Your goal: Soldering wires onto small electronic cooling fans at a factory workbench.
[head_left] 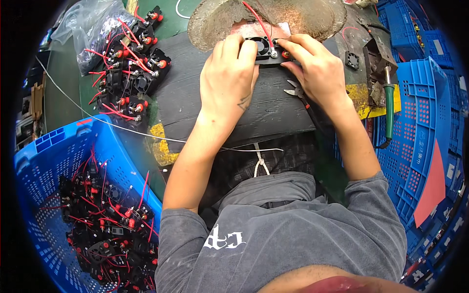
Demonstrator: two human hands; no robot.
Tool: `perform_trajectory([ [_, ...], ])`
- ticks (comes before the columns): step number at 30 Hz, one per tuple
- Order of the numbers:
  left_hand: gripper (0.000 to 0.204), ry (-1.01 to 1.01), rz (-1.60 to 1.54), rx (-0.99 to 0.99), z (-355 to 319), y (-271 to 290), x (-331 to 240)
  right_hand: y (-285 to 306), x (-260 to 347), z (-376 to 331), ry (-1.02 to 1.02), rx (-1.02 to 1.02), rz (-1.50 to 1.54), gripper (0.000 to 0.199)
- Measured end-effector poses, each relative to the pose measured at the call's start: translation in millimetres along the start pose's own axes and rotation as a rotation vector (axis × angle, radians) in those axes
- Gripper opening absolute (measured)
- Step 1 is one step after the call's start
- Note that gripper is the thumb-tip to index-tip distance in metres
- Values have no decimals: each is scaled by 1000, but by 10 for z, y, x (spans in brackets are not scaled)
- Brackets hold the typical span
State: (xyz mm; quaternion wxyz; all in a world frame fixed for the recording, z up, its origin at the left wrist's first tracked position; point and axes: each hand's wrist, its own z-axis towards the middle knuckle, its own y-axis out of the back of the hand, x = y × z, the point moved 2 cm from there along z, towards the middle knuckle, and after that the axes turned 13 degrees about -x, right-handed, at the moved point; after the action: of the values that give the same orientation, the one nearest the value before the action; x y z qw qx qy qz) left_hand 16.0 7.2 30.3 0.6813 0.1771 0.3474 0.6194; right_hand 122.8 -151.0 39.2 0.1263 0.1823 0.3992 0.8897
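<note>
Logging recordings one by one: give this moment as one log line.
left hand: grip on small black fan assembly | right hand: same | pliers: on board

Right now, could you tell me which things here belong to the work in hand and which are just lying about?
In hand: black fan assembly, gripped by left hand and right hand; its red wire.
Lying about: cutters, green-handled soldering iron, pile of assemblies, blue basket.

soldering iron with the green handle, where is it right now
In the head view the soldering iron lies untouched on the right side of the bench, beside the blue crate and to the right of the right hand.
</note>
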Motion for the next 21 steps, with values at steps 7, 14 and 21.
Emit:
perform_trajectory([
  [7, 33, 1, 18, 22, -24, 47, 15, -17, 29, -23, 17, 13, -10, 41],
  [14, 41, 7, 16, 29, -34, 42, 7, -19, -7, -30, 2, -3, 26, 41],
  [21, 42, 88, -41, 134, 0, 68, 18, 43, -53, -7, -74, 64, 40, 44],
])
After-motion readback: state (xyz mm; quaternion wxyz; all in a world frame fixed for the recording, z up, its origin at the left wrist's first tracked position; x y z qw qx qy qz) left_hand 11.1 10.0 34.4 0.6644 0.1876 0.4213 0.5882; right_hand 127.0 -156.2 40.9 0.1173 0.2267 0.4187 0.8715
